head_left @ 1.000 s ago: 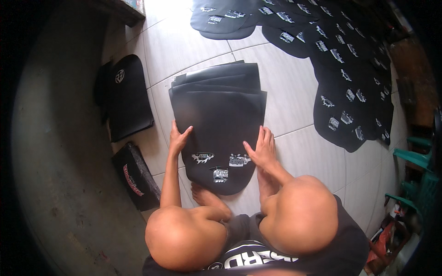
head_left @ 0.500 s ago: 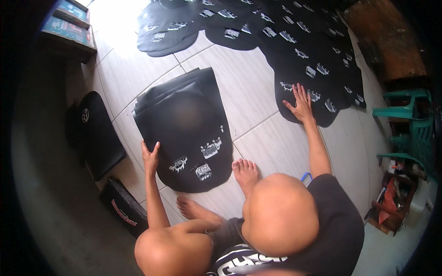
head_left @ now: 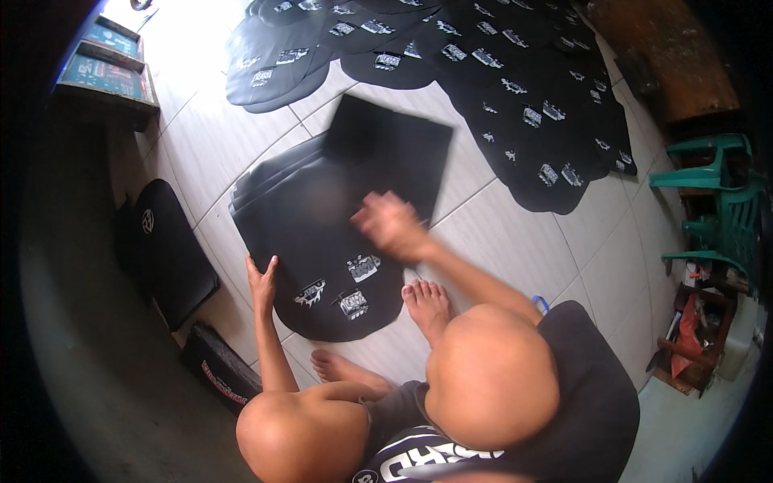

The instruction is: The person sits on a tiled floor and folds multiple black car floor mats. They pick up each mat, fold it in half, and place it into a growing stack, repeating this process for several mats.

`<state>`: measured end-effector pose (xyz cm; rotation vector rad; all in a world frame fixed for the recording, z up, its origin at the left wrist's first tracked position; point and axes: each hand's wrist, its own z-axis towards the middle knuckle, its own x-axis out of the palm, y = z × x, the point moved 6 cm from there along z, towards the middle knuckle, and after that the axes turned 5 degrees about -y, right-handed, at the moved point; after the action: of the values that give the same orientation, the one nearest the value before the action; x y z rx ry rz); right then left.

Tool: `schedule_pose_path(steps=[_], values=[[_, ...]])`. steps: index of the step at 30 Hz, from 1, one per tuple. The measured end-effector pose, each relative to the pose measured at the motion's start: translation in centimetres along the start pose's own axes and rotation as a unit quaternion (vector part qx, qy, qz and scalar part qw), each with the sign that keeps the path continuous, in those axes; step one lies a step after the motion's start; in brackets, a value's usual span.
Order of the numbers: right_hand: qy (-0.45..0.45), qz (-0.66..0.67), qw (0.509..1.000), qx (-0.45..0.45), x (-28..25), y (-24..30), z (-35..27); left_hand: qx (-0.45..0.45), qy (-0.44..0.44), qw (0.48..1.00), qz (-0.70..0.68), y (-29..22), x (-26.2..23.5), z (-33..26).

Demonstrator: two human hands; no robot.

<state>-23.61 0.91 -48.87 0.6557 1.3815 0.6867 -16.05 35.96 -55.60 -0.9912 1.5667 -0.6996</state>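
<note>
A stack of black shield-shaped mats (head_left: pixel 314 233) with small white printed patches lies on the white tile floor in front of my knees. My left hand (head_left: pixel 262 282) rests with its fingers spread on the stack's near left edge, holding nothing. My right hand (head_left: pixel 388 225) is blurred with motion over the stack's right side. It grips the near edge of a plain black rectangular sheet (head_left: pixel 394 149) that lies tilted across the far right part of the stack. My bare feet (head_left: pixel 427 302) stand just below the stack.
Several more black printed mats (head_left: pixel 499 88) are spread over the floor at the back and right. Two black pads (head_left: pixel 165 249) and a dark flat case (head_left: pixel 217 370) lie at my left. A wooden shelf (head_left: pixel 105 76) stands far left, and green plastic chairs (head_left: pixel 713 201) stand at right.
My right hand left the spread mats at the right and came back over the stack with a black sheet. My left hand stays on the stack's left edge.
</note>
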Motion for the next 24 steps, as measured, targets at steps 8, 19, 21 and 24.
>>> schedule_pose_path(steps=[8, 19, 21, 24], values=[[-0.080, 0.048, 0.992, -0.083, 3.2, -0.5, -3.6, -0.043, 0.108, 0.991, -0.070, -0.9, 1.3, -0.6], [-0.246, -0.399, 0.874, 0.125, -19.2, -24.4, -10.5, 0.040, -0.007, 0.999, -0.022, 1.6, 1.0, 0.4], [-0.278, -0.425, 0.854, 0.112, -20.1, -24.0, -9.2, 0.044, 0.011, 0.998, -0.039, 1.5, 1.8, 0.2], [-0.173, -0.349, 0.889, 0.240, -17.0, -20.5, -3.9, 0.025, 0.016, 0.998, -0.058, 1.6, 0.7, -0.3]])
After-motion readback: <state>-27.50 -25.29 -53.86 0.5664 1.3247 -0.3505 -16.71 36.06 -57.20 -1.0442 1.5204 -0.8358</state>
